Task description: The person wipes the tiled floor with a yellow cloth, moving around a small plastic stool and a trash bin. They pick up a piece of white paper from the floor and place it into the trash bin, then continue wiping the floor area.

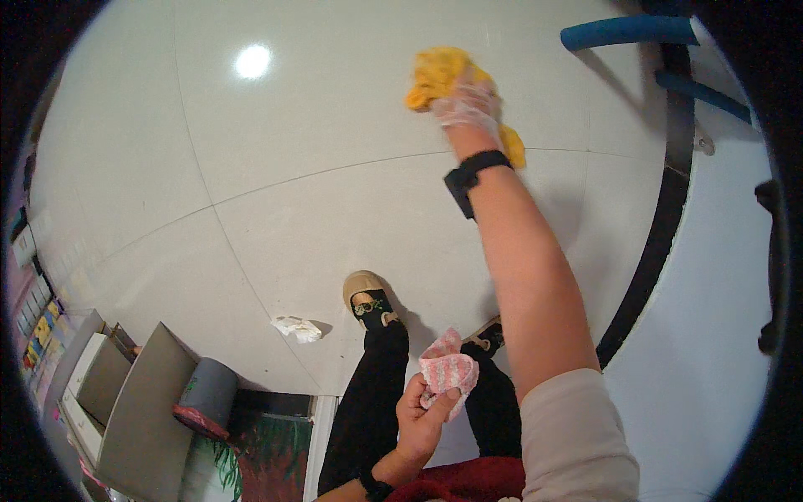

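Note:
My right hand (469,103), in a clear plastic glove, grips a bunched yellow cloth (442,66) at the upper middle of the view. One end of that cloth hangs below the wrist. Motion blurs the hand, and I cannot tell whether the cloth touches anything. Low in the view, before my body, my left hand (421,417) pinches a folded pink and white striped cloth (450,373) between thumb and fingers. It is bare, with a black band at the wrist. Around both hands spreads the pale tiled floor (326,219).
A crumpled white tissue (298,328) lies on the floor left of my shoe (364,292). Blue tubular bars (627,32) reach in at the upper right, by the wall (696,301) with its black skirting (652,251). A grey bin (210,389) and a cabinet (147,408) stand lower left.

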`<state>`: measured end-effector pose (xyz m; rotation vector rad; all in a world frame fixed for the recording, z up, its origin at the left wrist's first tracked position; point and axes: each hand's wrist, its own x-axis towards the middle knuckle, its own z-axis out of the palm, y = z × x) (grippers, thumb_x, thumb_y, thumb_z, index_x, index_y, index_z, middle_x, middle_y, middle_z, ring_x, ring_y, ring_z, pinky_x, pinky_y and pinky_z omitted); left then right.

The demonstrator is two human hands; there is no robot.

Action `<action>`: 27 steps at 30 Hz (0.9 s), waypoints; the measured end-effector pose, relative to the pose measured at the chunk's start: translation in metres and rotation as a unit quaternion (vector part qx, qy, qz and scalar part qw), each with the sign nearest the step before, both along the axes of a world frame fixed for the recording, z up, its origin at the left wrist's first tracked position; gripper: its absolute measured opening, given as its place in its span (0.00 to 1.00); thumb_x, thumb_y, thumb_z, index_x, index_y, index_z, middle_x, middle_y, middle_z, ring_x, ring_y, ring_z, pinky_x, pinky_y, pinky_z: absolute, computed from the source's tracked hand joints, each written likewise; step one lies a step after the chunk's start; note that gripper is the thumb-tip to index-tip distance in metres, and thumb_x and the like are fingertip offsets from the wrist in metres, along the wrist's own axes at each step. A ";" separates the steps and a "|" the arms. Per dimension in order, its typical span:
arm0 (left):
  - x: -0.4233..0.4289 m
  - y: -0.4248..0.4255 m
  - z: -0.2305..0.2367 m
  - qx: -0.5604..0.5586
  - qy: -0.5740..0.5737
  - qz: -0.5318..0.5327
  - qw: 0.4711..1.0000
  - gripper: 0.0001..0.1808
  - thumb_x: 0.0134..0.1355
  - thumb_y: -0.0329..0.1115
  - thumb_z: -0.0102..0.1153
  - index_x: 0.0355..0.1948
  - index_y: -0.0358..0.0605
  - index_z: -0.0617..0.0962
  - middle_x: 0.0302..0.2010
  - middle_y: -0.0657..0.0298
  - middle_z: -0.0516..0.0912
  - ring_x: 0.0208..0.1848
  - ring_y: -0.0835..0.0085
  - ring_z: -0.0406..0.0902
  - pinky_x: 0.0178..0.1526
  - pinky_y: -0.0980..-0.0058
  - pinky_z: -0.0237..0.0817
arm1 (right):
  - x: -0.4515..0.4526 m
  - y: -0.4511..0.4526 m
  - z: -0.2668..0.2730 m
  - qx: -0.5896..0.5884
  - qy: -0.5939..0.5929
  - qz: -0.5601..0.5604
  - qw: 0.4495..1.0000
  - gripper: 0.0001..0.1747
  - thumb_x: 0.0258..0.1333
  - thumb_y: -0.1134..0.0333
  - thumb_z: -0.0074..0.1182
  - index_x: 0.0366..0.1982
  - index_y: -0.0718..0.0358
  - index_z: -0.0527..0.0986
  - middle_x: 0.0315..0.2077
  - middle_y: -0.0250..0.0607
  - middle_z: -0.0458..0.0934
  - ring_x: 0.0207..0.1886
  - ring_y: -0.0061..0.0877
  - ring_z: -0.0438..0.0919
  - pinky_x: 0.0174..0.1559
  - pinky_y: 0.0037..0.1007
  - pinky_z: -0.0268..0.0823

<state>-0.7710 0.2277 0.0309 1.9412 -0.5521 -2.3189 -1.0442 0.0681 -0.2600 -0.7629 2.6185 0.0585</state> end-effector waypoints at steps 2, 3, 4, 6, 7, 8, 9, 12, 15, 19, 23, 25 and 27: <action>0.003 -0.003 0.000 -0.003 -0.008 0.010 1.000 0.17 0.54 0.26 0.56 0.46 0.41 0.72 0.42 0.65 0.78 0.43 0.78 0.74 0.45 0.79 0.65 | 0.042 -0.022 0.016 0.025 -0.007 0.077 0.997 0.32 0.55 0.56 0.46 0.61 0.46 0.55 0.55 0.47 0.62 0.57 0.45 0.63 0.53 0.47 0.60; 0.004 -0.003 0.000 -0.005 -0.011 0.017 1.000 0.17 0.54 0.26 0.56 0.46 0.41 0.72 0.42 0.65 0.78 0.43 0.78 0.74 0.46 0.78 0.65 | 0.058 -0.025 0.025 0.018 -0.008 0.136 0.991 0.31 0.55 0.59 0.46 0.61 0.47 0.57 0.56 0.48 0.61 0.57 0.46 0.63 0.54 0.47 0.60; 0.004 -0.003 0.000 -0.002 -0.012 0.015 1.000 0.17 0.54 0.26 0.56 0.46 0.41 0.72 0.42 0.65 0.78 0.43 0.78 0.74 0.46 0.78 0.64 | 0.068 -0.021 0.031 0.012 -0.009 0.193 0.981 0.30 0.55 0.63 0.46 0.61 0.49 0.58 0.56 0.48 0.60 0.57 0.47 0.63 0.54 0.47 0.59; 0.003 -0.001 0.000 -0.003 -0.017 0.022 1.000 0.17 0.55 0.26 0.56 0.46 0.41 0.72 0.42 0.65 0.78 0.42 0.79 0.73 0.46 0.79 0.64 | 0.082 0.008 0.040 -0.024 -0.007 0.302 0.953 0.29 0.54 0.65 0.45 0.60 0.45 0.60 0.54 0.48 0.63 0.55 0.43 0.64 0.52 0.45 0.60; 0.002 0.001 0.000 -0.003 -0.018 0.017 1.000 0.16 0.55 0.26 0.56 0.46 0.41 0.73 0.42 0.66 0.78 0.42 0.80 0.73 0.45 0.80 0.64 | 0.088 0.027 0.042 -0.029 0.001 0.330 0.944 0.28 0.54 0.65 0.45 0.58 0.44 0.62 0.53 0.48 0.64 0.53 0.42 0.65 0.50 0.44 0.61; 0.000 0.003 0.000 0.001 -0.016 0.012 1.000 0.15 0.56 0.26 0.56 0.45 0.41 0.73 0.41 0.66 0.78 0.41 0.81 0.73 0.44 0.81 0.64 | 0.095 0.051 0.042 -0.035 0.003 0.356 0.934 0.27 0.53 0.66 0.45 0.57 0.43 0.63 0.51 0.47 0.65 0.51 0.41 0.66 0.49 0.43 0.61; -0.002 0.007 0.000 0.007 -0.016 0.003 1.000 0.14 0.57 0.26 0.56 0.45 0.41 0.73 0.40 0.67 0.78 0.40 0.82 0.73 0.43 0.83 0.64 | 0.101 0.077 0.041 -0.058 0.015 0.372 0.926 0.26 0.52 0.66 0.46 0.56 0.43 0.65 0.49 0.46 0.66 0.50 0.40 0.66 0.48 0.42 0.61; -0.008 0.021 0.001 -0.001 0.009 0.006 1.000 0.13 0.57 0.26 0.56 0.44 0.41 0.73 0.39 0.68 0.77 0.38 0.84 0.72 0.40 0.84 0.64 | 0.122 0.162 0.041 -0.050 -0.022 0.387 0.920 0.25 0.49 0.66 0.46 0.53 0.44 0.67 0.44 0.44 0.68 0.48 0.40 0.66 0.47 0.42 0.60; -0.008 0.032 0.001 -0.002 -0.002 -0.042 0.999 0.13 0.57 0.27 0.56 0.44 0.41 0.73 0.38 0.68 0.77 0.37 0.85 0.72 0.38 0.85 0.63 | 0.148 0.241 0.049 -0.012 -0.088 0.378 0.922 0.25 0.48 0.64 0.47 0.52 0.45 0.68 0.44 0.44 0.67 0.49 0.42 0.65 0.49 0.44 0.58; -0.010 0.046 -0.004 0.032 0.012 -0.049 0.998 0.13 0.57 0.27 0.56 0.44 0.41 0.73 0.38 0.69 0.77 0.36 0.85 0.72 0.37 0.85 0.63 | 0.182 0.324 0.070 0.089 -0.210 0.346 0.910 0.24 0.49 0.67 0.48 0.52 0.45 0.68 0.45 0.42 0.68 0.48 0.41 0.68 0.49 0.43 0.62; -0.014 0.055 -0.011 0.028 0.022 -0.076 0.996 0.13 0.57 0.27 0.57 0.44 0.41 0.73 0.37 0.69 0.77 0.35 0.85 0.72 0.36 0.85 0.63 | 0.190 0.371 0.060 0.140 -0.313 0.245 0.907 0.27 0.47 0.66 0.50 0.53 0.45 0.68 0.45 0.43 0.68 0.47 0.37 0.70 0.49 0.37 0.64; -0.017 0.058 -0.010 0.037 0.021 -0.083 0.996 0.13 0.57 0.27 0.57 0.44 0.41 0.73 0.37 0.69 0.77 0.34 0.85 0.72 0.35 0.86 0.63 | 0.164 0.384 0.045 0.046 -0.338 0.125 0.932 0.28 0.47 0.65 0.50 0.54 0.45 0.67 0.48 0.44 0.68 0.48 0.35 0.71 0.50 0.35 0.65; -0.018 0.058 -0.008 0.046 0.009 -0.090 0.995 0.13 0.57 0.28 0.57 0.44 0.41 0.73 0.37 0.69 0.77 0.34 0.85 0.72 0.35 0.86 0.62 | 0.116 0.383 0.030 -0.078 -0.301 0.036 0.950 0.26 0.49 0.61 0.48 0.54 0.48 0.67 0.52 0.43 0.66 0.51 0.33 0.70 0.53 0.35 0.64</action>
